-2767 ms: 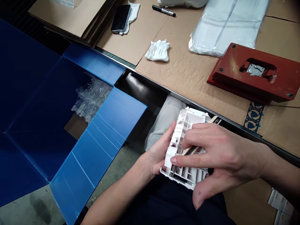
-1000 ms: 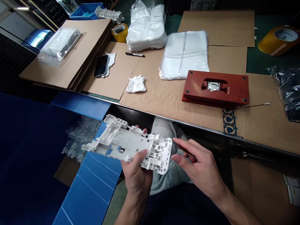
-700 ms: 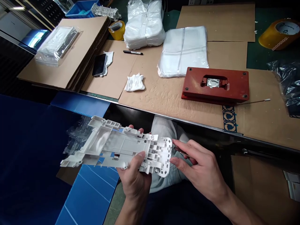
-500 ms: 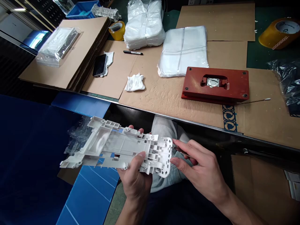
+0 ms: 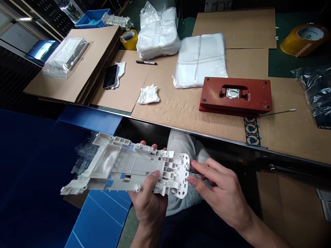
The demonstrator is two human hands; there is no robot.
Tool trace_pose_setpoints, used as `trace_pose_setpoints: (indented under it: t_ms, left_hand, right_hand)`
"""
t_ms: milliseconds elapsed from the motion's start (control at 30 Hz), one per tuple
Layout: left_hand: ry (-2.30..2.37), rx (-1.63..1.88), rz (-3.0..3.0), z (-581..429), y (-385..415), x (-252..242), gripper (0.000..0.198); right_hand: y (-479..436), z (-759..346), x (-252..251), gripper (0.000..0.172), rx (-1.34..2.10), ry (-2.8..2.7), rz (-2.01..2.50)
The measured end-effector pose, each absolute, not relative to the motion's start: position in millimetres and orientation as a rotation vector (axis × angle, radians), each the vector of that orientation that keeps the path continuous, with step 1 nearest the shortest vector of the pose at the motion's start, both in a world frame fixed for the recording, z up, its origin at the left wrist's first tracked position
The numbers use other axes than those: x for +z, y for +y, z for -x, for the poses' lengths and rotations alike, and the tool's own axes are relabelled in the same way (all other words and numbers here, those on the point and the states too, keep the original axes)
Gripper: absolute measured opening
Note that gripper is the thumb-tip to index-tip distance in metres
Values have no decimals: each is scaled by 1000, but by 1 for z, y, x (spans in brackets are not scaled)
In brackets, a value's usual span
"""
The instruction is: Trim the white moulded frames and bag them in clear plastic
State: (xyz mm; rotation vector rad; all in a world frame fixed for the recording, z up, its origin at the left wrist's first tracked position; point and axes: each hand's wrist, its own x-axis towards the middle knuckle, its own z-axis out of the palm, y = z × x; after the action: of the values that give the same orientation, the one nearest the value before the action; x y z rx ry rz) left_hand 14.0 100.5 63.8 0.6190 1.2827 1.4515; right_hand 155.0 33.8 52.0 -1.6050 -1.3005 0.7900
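Observation:
Over my lap, my left hand [image 5: 150,196] grips a white molded plastic frame [image 5: 137,163] from below, thumb on its face and fingertips at the far side. The frame's slotted, rounded end points right. There my right hand [image 5: 222,189] pinches a slim dark tool, perhaps a trimming knife [image 5: 195,172], whose thin tip meets the edge of that end. Most of its handle is hidden by my fingers.
A red block fixture [image 5: 236,98], a cotton swab [image 5: 280,112], a crumpled white cloth [image 5: 149,94], a phone [image 5: 110,76] and stacked plastic bags [image 5: 200,60] lie on the cardboard-covered bench. Stacked cardboard [image 5: 98,44] is at left, above a blue box [image 5: 103,213].
The tool tip has shifted down along the frame's rounded end, and the tool lies more level. The frame's left end has dipped slightly. My camera view has moved a little.

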Motion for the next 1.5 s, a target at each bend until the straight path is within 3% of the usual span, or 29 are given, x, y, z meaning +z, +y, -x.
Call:
trace_pose_setpoints:
  t_ms: [167, 567, 833, 1200, 1400, 1500]
  left_hand:
    - [1274, 1446, -614, -17, 101, 66, 76]
    - [1297, 1425, -618, -15, 99, 65, 71]
    - [1333, 1451, -595, -17, 102, 67, 71]
    - [1335, 1495, -654, -18, 106, 67, 66]
    - [1297, 1510, -710, -18, 114, 65, 70]
    - [1282, 1490, -716, -14, 114, 63, 72]
  right_hand:
    - [35, -156, 53, 49, 799, -1233, 1618]
    - [36, -152, 51, 33, 764, -1290, 1601]
    - [35, -153, 52, 61, 760, -1361, 1581]
    - [34, -143, 51, 37, 596, -1410, 1543]
    - [26, -153, 39, 39, 776, -1503, 1355]
    - [23, -164, 28, 28, 810, -1356, 1500]
